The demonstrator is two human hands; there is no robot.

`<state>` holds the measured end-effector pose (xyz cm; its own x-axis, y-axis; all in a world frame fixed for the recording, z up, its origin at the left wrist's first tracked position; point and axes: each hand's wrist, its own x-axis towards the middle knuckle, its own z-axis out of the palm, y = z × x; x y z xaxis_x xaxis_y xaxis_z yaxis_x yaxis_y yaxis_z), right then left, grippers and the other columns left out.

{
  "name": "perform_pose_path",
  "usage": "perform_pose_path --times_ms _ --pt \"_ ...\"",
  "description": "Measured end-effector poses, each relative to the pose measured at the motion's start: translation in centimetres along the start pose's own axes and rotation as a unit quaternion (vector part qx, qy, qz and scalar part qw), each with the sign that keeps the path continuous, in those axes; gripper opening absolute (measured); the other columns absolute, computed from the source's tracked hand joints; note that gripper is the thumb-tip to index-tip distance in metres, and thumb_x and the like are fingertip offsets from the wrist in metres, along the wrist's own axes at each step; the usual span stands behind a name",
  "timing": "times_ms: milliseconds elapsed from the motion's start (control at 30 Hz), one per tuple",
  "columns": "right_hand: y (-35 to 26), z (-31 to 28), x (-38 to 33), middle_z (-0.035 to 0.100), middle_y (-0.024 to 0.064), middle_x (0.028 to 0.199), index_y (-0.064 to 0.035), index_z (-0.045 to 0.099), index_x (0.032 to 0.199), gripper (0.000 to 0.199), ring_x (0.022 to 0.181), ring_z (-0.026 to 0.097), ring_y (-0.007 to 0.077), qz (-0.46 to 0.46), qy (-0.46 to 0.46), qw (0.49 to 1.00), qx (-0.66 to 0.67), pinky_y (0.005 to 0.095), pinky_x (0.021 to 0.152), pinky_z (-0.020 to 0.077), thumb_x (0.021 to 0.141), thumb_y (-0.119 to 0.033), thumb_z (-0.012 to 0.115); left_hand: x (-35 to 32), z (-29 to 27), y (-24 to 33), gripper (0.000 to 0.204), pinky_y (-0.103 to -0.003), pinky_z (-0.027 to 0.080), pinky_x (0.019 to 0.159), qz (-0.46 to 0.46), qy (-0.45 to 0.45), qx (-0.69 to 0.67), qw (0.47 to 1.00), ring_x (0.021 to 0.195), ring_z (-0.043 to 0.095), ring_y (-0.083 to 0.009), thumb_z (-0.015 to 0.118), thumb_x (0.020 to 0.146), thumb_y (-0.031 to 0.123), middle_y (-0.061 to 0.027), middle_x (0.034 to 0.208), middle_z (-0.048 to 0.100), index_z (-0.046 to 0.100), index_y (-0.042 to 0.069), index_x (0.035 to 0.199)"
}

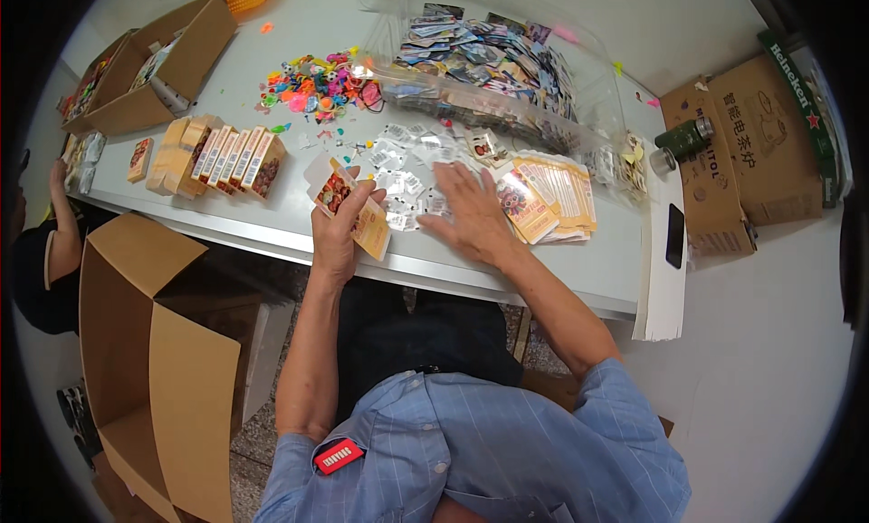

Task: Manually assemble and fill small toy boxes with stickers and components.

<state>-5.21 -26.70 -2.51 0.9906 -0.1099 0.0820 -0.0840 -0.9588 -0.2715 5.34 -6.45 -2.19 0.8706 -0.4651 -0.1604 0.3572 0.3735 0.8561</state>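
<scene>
My left hand (pixel 339 235) is closed around a small yellow and red printed carton (pixel 371 229), its pale end flap standing up. My right hand (pixel 472 217) lies palm down with its fingers spread, over the edge of several small clear packets (pixel 394 193) scattered on the table. Whether anything lies under that palm is hidden. Just to its right, a fanned stack of flat yellow cartons (pixel 543 202) rests on the table. Behind the fingertips sits a small packet with a brown and red print (pixel 485 145).
A clear plastic bin (pixel 489 89) full of small printed packets stands at the back. Left of it is a heap of colourful small toys (pixel 321 84). Made-up boxes (pixel 237 161) stand in a row at left. An open cardboard box (pixel 195 378) is below; another person's arm (pixel 62 224) shows far left.
</scene>
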Motion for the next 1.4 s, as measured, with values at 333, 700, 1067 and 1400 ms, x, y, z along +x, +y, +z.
perform_pose_path --times_ms 333,700,1067,1400 --pt "-6.1 -1.3 -7.8 0.057 0.0126 0.137 0.0017 0.048 0.144 0.047 0.121 0.058 0.0168 0.134 -0.035 0.766 0.627 0.0314 0.104 0.0452 0.101 -0.009 0.061 -7.5 -1.6 -0.8 0.092 -0.042 0.051 0.107 -0.086 -0.157 -0.185 0.966 0.121 0.063 -0.0296 0.088 0.069 0.026 -0.0192 0.132 0.062 0.043 -0.003 0.144" --pt "-13.2 -0.4 -11.8 0.072 0.011 0.1 0.003 0.06 0.125 0.033 0.09 0.067 0.0105 0.059 0.064 0.838 0.538 0.0268 0.079 0.0535 0.103 -0.022 0.063 -11.3 -2.8 -4.1 0.087 -0.039 0.059 0.092 -0.121 -0.218 -0.125 0.96 0.103 0.069 -0.024 0.095 0.061 0.034 -0.0141 0.124 0.064 0.055 -0.003 0.129" --pt "-14.3 6.2 -16.3 0.073 0.0061 0.08 0.0032 0.067 0.103 0.023 0.074 0.065 0.0047 0.146 0.094 0.807 0.564 0.0245 0.063 0.0516 0.103 -0.019 0.063 -19.3 -4.8 -4.9 0.047 -0.03 0.058 0.088 0.071 0.029 0.049 0.996 0.101 0.07 -0.018 0.074 0.089 -0.004 -0.0181 0.117 0.071 0.054 -0.007 0.131" --pt "-13.2 9.8 -15.3 0.074 0.009 0.105 0.0041 0.056 0.137 0.038 0.092 0.067 0.0083 0.123 0.066 0.784 0.605 0.0239 0.078 0.0551 0.102 -0.01 0.062 -19.8 -6.6 -8.5 0.057 -0.031 0.06 0.085 0.069 0.056 0.091 0.992 0.099 0.072 -0.02 0.074 0.087 -0.006 -0.0193 0.114 0.071 0.049 -0.007 0.138"
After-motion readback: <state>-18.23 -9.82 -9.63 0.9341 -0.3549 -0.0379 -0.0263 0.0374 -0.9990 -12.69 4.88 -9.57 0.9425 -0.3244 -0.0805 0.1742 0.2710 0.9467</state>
